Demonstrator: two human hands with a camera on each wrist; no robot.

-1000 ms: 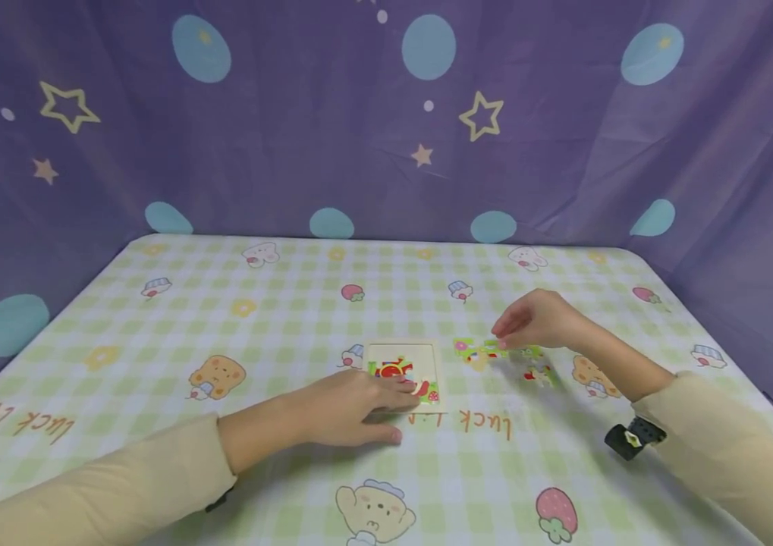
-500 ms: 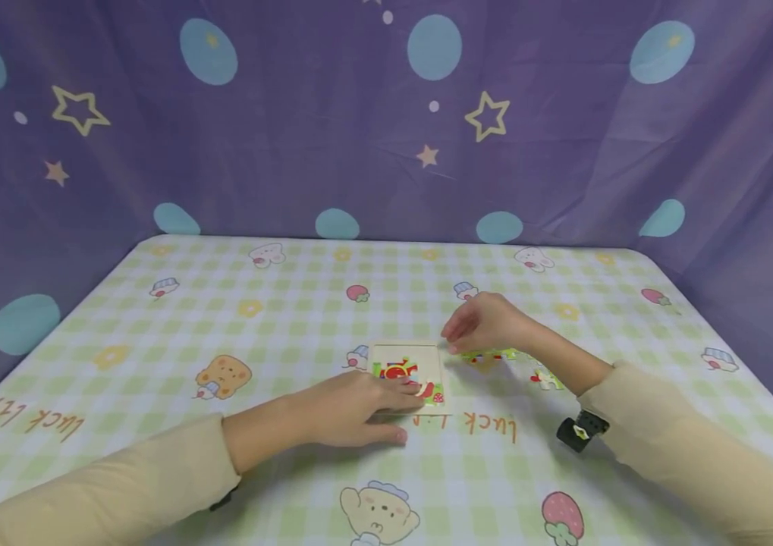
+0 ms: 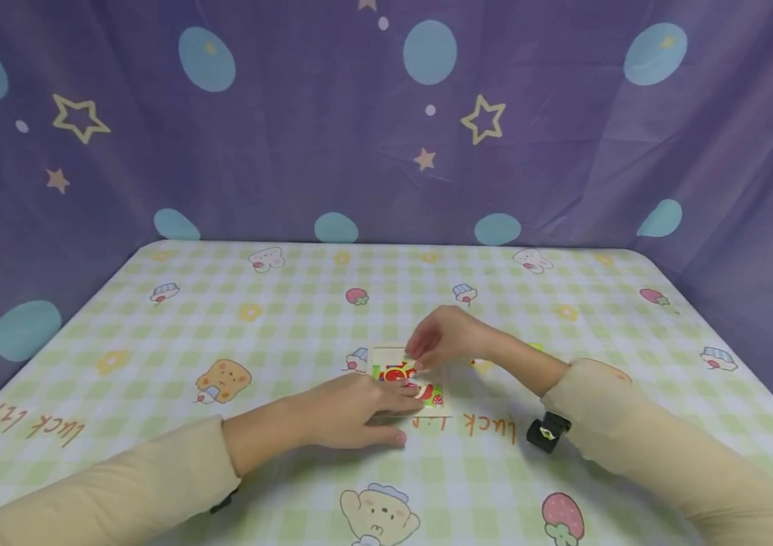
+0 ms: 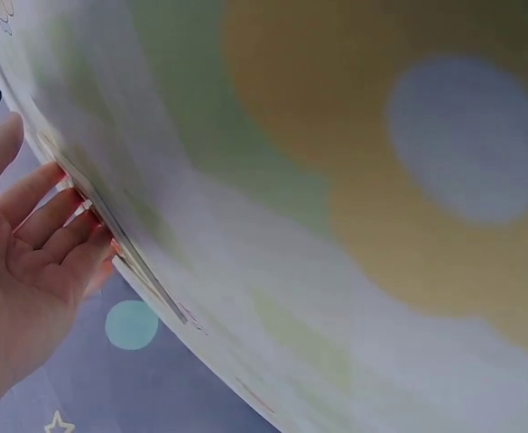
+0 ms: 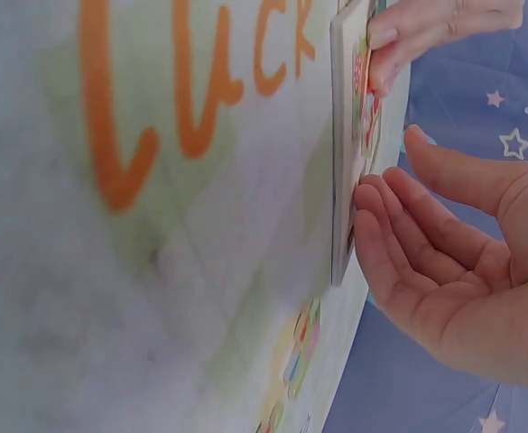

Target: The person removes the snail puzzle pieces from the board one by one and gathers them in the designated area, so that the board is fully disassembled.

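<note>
A small cream puzzle board (image 3: 384,354) lies flat on the tablecloth, with red and green picture pieces (image 3: 396,374) in its lower part. My left hand (image 3: 352,406) rests its outstretched fingertips on the board's front part, its thumb on the cloth. Over the board's right back side is my right hand (image 3: 450,334), palm down, its fingers bent and their tips at the board. In the right wrist view, a gap shows between thumb and fingers of the right hand (image 5: 462,244); whether a piece is at the tips is hidden. Loose puzzle pieces (image 5: 304,347) lie beside the board.
A checked tablecloth (image 3: 290,326) with printed cartoons covers the table. Behind it hangs a purple curtain (image 3: 331,114) with stars and blue dots. A black wrist device (image 3: 543,434) hangs under the right sleeve. The right forearm covers most of the loose pieces in the head view.
My right hand has moved left and toward me, from above the loose pieces to the board. My left hand has stayed on the board.
</note>
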